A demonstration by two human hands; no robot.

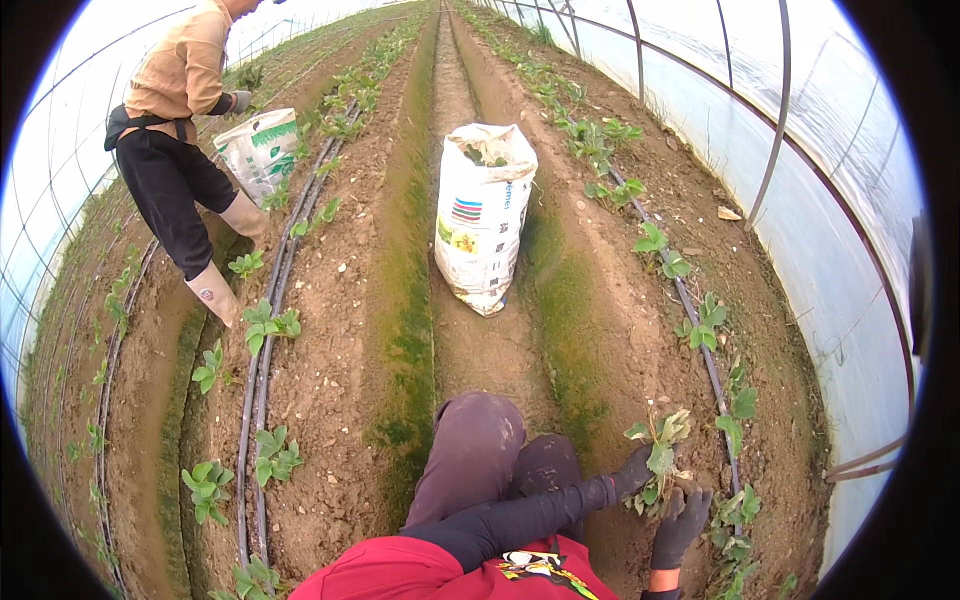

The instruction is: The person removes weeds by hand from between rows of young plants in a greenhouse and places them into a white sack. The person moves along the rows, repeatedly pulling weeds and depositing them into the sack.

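Note:
My left hand [634, 474], in a dark glove, reaches across from the left and grips a bunch of leafy strawberry-like plants [661, 459]. Some of its leaves are green, others pale and withered. Just below the bunch is my right hand [682, 523], also in a dark glove, with its fingertips at the lower dry leaves. Whether those fingers pinch anything is hidden. Both hands are over the right-hand soil bed [622, 322], left of its black drip hose [703, 360].
A white woven sack [480, 225] with leaves inside stands in the furrow [487, 352] ahead of my knees. At the left a co-worker [172, 135] stands beside another sack [262, 154]. Paired drip hoses [264, 352] run along the left bed. Plastic greenhouse film [840, 300] and metal poles [776, 127] border the right.

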